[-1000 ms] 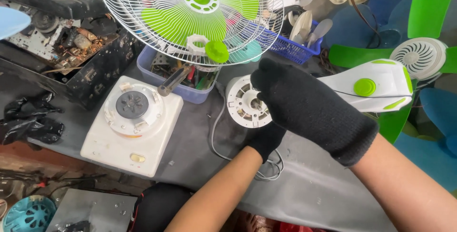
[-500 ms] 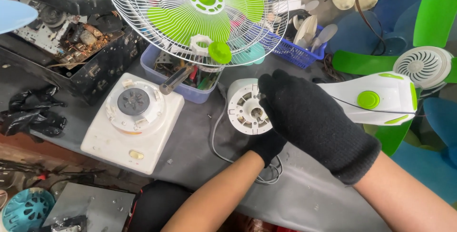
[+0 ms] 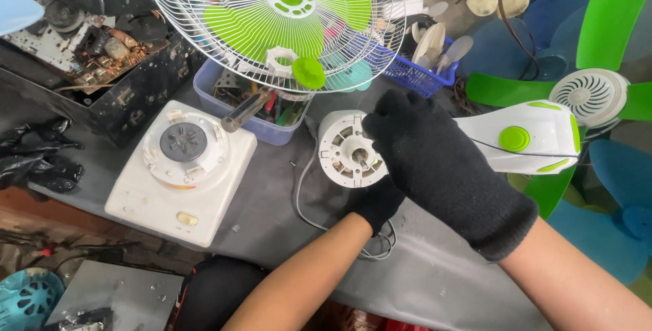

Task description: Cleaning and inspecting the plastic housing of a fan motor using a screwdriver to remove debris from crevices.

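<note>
Nearest the camera, two bare forearms reach up over a grey-covered workbench [image 3: 272, 215], each ending in a black knitted glove. The left hand [image 3: 377, 203] sits low under the round white fan motor housing with its ribbed face and central metal shaft [image 3: 348, 150], fingers curled beneath it, apparently propping it so the face tilts toward the camera; how tightly it clamps the housing I cannot tell, since most of the hand is hidden. The right hand [image 3: 435, 161] lies over the housing's right side, fingers together and bent down so the tips meet the rim near the shaft, likely steadying or turning something there; whether they pinch a part is not visible. The housing lies on the bench in the middle of the view, joined to a white and green fan neck with a round green knob [image 3: 526, 142] that stretches off to the right, and a thin grey cable [image 3: 305, 202] loops from it toward the bench edge. To the left, well apart from the hands, stands a white square blender base with a round grey coupling on top [image 3: 180, 168]. Beyond it a blue plastic tub of tools [image 3: 268, 130] sits within reach, and a white wire fan guard with green blades behind it [image 3: 285, 18] leans over the tub. Farthest left is an opened black case showing dusty electronics [image 3: 102, 52]; far right, loose green fan blades with a white hub [image 3: 589, 96].
</note>
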